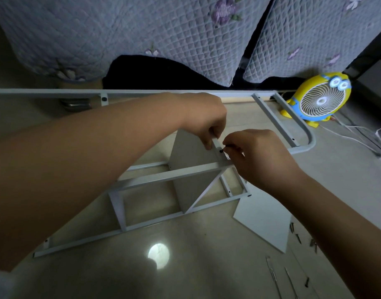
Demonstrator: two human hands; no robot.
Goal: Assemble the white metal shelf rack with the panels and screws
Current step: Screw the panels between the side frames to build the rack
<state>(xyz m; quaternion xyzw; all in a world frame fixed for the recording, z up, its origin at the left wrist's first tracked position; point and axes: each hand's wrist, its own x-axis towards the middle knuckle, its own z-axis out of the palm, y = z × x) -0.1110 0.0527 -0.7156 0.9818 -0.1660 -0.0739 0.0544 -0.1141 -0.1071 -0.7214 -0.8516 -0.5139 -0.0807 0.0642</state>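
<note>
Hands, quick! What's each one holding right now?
Left hand: closed, gripping the top corner of the upright white panel.
Right hand: closed, pinching a black screw against that panel.

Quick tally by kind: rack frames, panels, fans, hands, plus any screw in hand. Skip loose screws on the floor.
Rack frames: 2, near frame and far frame
Panels: 2, upright panel and loose panel
Screw held at the hole: 1
Fan: 1
Hands: 2, left hand and right hand
Total: 8
</note>
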